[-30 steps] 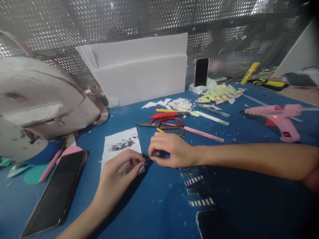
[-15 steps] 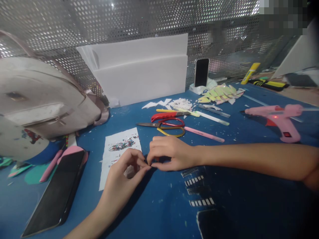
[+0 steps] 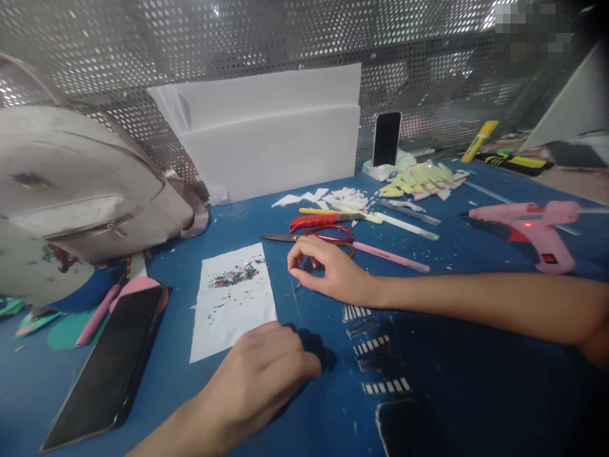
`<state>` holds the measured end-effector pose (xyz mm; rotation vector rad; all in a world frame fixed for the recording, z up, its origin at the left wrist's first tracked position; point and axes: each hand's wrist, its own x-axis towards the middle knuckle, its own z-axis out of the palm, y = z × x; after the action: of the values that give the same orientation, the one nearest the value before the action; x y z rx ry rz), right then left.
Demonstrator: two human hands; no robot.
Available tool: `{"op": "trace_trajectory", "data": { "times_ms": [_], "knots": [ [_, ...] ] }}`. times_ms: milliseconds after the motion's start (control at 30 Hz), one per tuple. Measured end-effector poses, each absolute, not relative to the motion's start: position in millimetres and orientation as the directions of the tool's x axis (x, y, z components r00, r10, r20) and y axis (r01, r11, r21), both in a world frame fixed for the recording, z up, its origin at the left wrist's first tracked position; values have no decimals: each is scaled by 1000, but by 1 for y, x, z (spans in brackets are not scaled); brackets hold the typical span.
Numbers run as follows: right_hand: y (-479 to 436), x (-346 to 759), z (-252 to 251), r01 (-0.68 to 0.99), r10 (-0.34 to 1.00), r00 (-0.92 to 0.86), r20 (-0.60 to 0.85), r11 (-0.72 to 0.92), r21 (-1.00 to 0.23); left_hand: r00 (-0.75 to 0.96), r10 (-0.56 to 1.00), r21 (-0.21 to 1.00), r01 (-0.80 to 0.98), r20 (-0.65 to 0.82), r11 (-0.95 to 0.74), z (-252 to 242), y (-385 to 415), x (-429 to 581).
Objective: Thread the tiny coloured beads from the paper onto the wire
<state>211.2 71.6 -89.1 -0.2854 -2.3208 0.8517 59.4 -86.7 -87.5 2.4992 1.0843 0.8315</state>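
My left hand [image 3: 269, 365] is closed low over the blue table, knuckles up. Its fingertips are hidden, so what they hold does not show. Farther up and to the right, my right hand [image 3: 330, 270] is pinched, thumb against fingers. From near its fingertips a fine pale strand [image 3: 295, 301] runs down toward the left hand; whether either hand grips it is unclear. Beside the left hand lies a white paper sheet [image 3: 238, 330] with a heap of multicoloured glitter pieces [image 3: 235, 276]. Partly behind the right hand are scissors [image 3: 278, 238] with red and yellow handles.
A pink glue gun [image 3: 528, 219] with a lit red light lies at the right. Striped strips [image 3: 371, 344] are in front of the right forearm. A pink pen [image 3: 392, 257], paper scraps [image 3: 423, 181], a black phone [image 3: 107, 368] and a pale backpack [image 3: 85, 184] surround the work area.
My hands, fingertips together before, have parted. The left moved down and right and turned knuckles up; the right rose slightly away. More of the paper sheet shows.
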Motion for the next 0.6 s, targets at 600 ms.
{"op": "trace_trajectory", "data": {
  "times_ms": [600],
  "knots": [
    [68,214,-87,-261,-3,-858,514,864,-430,-99,959,778,609,267,-154,-87,-79,54]
  ]
}}
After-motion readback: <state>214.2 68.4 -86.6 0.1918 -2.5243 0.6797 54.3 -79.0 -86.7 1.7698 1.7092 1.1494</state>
